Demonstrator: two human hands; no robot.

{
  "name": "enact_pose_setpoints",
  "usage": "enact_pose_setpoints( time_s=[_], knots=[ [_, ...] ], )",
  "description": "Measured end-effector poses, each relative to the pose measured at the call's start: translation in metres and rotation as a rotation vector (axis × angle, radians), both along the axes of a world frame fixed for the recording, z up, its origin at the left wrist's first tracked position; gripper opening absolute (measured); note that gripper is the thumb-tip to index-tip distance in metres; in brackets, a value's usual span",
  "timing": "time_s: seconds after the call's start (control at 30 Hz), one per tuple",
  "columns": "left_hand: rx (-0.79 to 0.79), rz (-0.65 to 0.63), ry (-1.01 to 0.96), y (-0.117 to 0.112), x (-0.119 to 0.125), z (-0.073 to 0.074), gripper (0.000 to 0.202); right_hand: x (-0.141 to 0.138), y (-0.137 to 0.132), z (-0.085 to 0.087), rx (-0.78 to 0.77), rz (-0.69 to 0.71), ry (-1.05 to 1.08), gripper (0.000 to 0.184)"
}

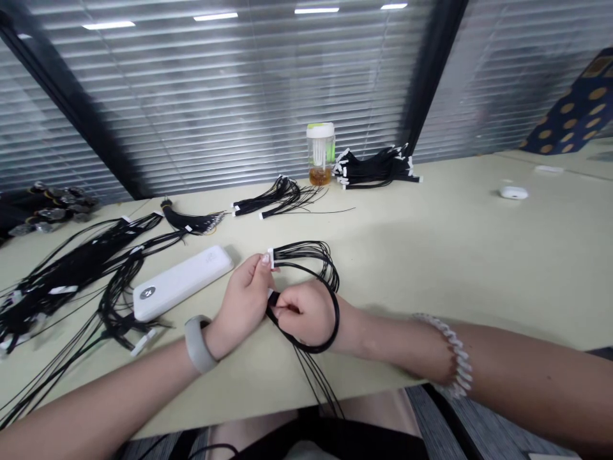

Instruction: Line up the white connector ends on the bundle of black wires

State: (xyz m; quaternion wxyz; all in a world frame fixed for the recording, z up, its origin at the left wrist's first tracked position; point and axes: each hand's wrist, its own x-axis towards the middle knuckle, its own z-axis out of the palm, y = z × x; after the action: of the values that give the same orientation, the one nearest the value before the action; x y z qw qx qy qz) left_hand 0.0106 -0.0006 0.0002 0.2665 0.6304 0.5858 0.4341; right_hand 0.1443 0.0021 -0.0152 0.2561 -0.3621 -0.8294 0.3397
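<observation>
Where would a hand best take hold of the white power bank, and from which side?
Probably across its middle, from above, gripping the two long edges: the power bank lies flat and is longer than wide. Its left end looks worse, with black wires crowding it; the left hand is beside its right end.

The person's bare left forearm (119, 393) slants up from the lower left, with a pale grey, smooth wristband (198, 345) around its wrist. The left hand (246, 291) is closed in a pinch, thumb extended against the bent index finger; its other fingers are mostly hidden. From the right edge the bare right forearm (393, 335) runs leftward at a shallow upward slope, wearing a whitish twisted bracelet (457, 358). The right hand (311, 313) is curled into a loose fist just beside the left, which reaches slightly higher.
</observation>
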Motion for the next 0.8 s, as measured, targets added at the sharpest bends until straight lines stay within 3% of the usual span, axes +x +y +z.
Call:
enact_pose_setpoints(
  time_s=[0.33,0.8],
  knots=[
    [0.013,0.003,0.008,-0.0013,0.0006,0.0018,0.032,0.0057,0.0023,0.0052,-0.139,0.143,0.096,0.030],
    [-0.024,0.014,0.001,-0.0010,0.0006,0.0010,0.031,0.0014,0.0002,0.0073,-0.111,0.039,0.013,0.025]
  ],
)
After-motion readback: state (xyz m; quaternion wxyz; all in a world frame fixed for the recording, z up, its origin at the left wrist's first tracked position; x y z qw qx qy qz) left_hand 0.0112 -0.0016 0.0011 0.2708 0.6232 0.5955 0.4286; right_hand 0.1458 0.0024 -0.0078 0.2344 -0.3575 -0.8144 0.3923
